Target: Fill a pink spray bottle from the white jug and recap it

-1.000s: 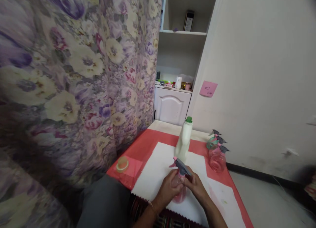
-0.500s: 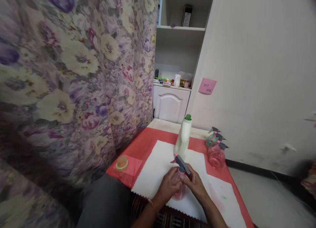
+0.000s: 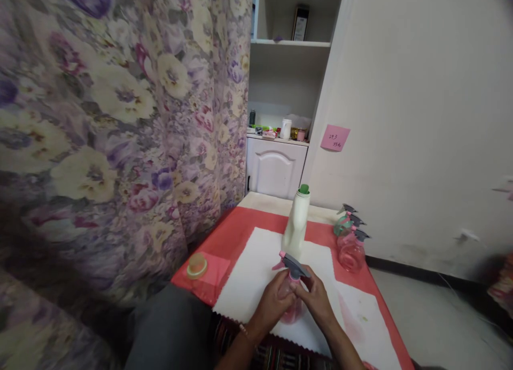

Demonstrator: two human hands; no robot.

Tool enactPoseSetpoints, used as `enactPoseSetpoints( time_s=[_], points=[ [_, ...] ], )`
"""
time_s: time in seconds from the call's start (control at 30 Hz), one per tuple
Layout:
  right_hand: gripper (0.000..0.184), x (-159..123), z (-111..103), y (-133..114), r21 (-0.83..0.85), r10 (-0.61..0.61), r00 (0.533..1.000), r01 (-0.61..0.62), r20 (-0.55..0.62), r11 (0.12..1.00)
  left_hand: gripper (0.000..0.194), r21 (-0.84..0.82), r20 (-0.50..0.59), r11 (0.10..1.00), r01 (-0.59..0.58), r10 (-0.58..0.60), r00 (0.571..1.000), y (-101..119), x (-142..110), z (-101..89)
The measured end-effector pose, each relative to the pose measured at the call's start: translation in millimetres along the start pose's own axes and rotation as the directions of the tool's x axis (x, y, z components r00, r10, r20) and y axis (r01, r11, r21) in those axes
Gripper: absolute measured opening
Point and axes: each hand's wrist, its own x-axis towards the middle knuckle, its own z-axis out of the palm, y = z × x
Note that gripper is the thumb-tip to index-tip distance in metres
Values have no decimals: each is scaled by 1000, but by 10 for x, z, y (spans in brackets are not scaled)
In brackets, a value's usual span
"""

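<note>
We have a bench [image 3: 232, 231] with a white cloth [image 3: 244, 284] spread on it, and on that the jug [image 3: 297, 225] stands upright, something green in its mouth. Just on our side of the jug, the grip of our left hand [image 3: 276, 300] closes round the body of the sprayer [image 3: 294, 267], while our right hand [image 3: 318, 300] grips it near its pink neck. Right of the jug we see three bottles [image 3: 351, 257], one greenish, two pink; left of it, a round piece [image 3: 197, 266].
</note>
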Motion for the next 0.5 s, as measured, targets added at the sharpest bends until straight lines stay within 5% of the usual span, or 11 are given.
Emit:
enactPoseSetpoints(
  time_s=[0.17,0.4,0.5],
  points=[
    [37,9,74,2,-15,-7,996,5,-85,1000,58,-20,-13,997,73,-73,997,193,-113,-21],
    [33,13,120,3,-46,-18,985,11,-170,999,35,218,-236,974,53,0,972,483,-185,12],
    [32,8,161,-35,-77,-23,977,6,-214,997,40,332,-220,940,84,-10,975,697,-80,41]
  ],
)
